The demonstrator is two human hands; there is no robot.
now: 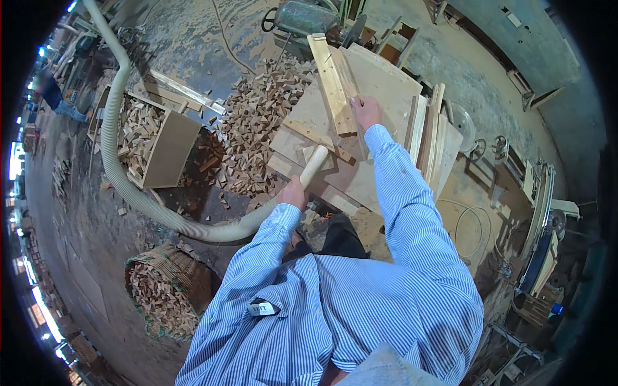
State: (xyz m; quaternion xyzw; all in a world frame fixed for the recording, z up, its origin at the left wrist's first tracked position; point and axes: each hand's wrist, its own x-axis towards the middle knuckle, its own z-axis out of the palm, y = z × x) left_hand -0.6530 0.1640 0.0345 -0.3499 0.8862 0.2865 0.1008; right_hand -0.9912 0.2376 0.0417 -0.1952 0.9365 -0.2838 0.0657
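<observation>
My left hand (291,193) is closed around a pale tube (313,164) at the end of the ribbed hose (188,225), its open end resting low over the work surface. My right hand (367,110) grips the right side of a long wooden plank (326,71) near its lower end. The plank lies on a machine table covered with flat boards (386,77). A small stack of wood offcuts (318,156) sits beside the tube's mouth, and narrow strips (418,132) lie along the table's right side.
A heap of offcuts (254,103) lies left of the table, beside a filled wooden bin (164,151). A wicker basket of scraps (164,289) stands lower left. A motor (299,22) is at the top, handwheels (477,149) at right. Another person (58,96) is far left.
</observation>
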